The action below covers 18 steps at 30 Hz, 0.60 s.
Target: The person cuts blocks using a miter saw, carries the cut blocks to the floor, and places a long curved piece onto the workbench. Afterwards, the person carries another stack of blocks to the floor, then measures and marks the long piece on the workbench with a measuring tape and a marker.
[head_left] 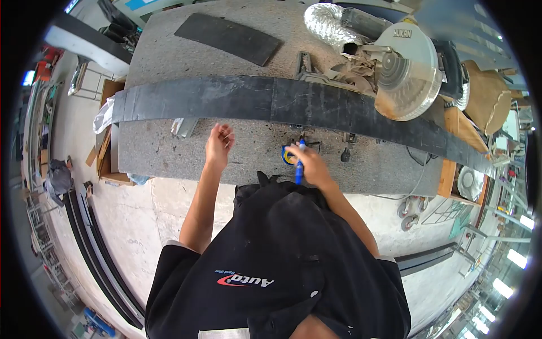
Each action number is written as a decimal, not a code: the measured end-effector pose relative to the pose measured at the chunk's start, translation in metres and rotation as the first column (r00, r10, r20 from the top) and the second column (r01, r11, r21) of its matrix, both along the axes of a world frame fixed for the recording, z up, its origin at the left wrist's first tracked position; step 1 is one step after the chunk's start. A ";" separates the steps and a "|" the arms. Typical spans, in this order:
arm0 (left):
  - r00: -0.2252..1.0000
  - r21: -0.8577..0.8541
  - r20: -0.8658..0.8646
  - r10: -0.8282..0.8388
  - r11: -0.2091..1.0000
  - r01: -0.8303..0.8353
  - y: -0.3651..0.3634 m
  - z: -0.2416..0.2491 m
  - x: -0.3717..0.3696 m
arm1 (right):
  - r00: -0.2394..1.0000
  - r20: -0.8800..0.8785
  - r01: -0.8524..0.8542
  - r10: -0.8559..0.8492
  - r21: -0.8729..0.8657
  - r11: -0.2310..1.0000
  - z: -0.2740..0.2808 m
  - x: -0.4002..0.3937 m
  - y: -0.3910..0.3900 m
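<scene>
A blue marker pen (300,162) is held upright in my right hand (311,165), over the front part of the bench. Right beside those fingers is a tape measure (287,155) with a yellow-and-blue face, partly covered by the hand. My left hand (219,146) is raised near the bench's front, its fingers loosely curled and apart, with nothing visible in them. Beyond both hands, a long black strip (226,97) runs across the bench from the left edge toward the saw side.
A mitre saw (407,70) with a silver foil duct (322,25) stands at the back right. A dark flat panel (228,38) lies at the back of the carpeted bench (155,62). A short metal piece (184,127) sits near my left hand. Dark rails (101,254) lie on the floor.
</scene>
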State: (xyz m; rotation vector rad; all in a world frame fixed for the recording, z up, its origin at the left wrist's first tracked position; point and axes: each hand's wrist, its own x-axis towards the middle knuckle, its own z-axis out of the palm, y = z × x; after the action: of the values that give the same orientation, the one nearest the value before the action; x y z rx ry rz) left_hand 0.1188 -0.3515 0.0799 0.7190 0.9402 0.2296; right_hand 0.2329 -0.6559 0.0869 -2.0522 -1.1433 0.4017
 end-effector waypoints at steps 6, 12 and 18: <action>0.959 0.067 0.008 -0.285 0.957 0.284 -0.046 0.000 0.013 | 0.971 0.203 -0.091 0.129 -0.189 0.978 -0.040 -0.009 0.015; 0.756 0.630 -0.337 -0.561 0.462 0.624 -0.099 -0.026 -0.001 | 0.954 -0.292 0.114 -0.071 0.133 0.985 -0.009 0.000 0.032; 0.617 0.500 -0.221 -0.755 0.456 0.736 -0.104 0.012 0.009 | 0.704 -0.707 0.100 -0.072 -0.003 0.995 0.070 -0.005 0.031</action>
State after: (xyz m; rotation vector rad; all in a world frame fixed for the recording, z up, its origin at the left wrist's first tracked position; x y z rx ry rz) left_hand 0.1282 -0.4554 0.0917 1.6160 0.4184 -0.3090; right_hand 0.2276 -0.6246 0.1564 -1.6509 -0.5613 1.0127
